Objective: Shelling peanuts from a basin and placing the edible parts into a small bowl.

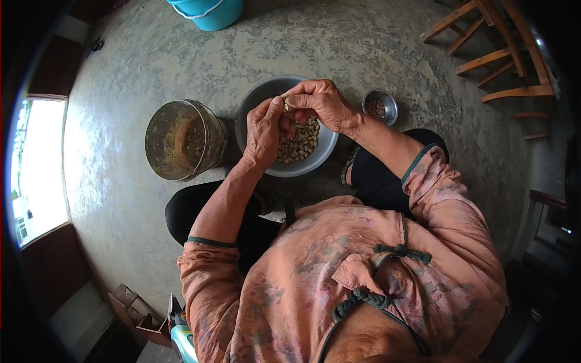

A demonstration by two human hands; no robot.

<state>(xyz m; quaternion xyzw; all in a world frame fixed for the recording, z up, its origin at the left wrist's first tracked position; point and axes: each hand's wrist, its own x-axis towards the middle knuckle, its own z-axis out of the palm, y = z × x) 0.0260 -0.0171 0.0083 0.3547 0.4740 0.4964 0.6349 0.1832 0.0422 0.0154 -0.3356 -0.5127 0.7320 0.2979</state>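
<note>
A grey basin [324, 147] stands on the floor before me, with unshelled peanuts [297, 145] in its lower part. Over it, my left hand [265, 125] and my right hand [317, 104] meet at the fingertips, thumbs raised. A small pale peanut shell [287, 103] is pinched between them; the fingers partly hide it. To the right of the basin, a small metal bowl [391, 113] holds reddish peanut kernels [375, 108]. On the left stands a worn metal bucket [159, 140] with a wire handle and some brownish bits at its bottom.
A turquoise plastic bucket [213, 16] stands at the top of the view. Wooden chairs [490, 59] are at the upper right. A bright doorway [41, 168] opens at the far left. Cardboard boxes [140, 317] lie at the lower left.
</note>
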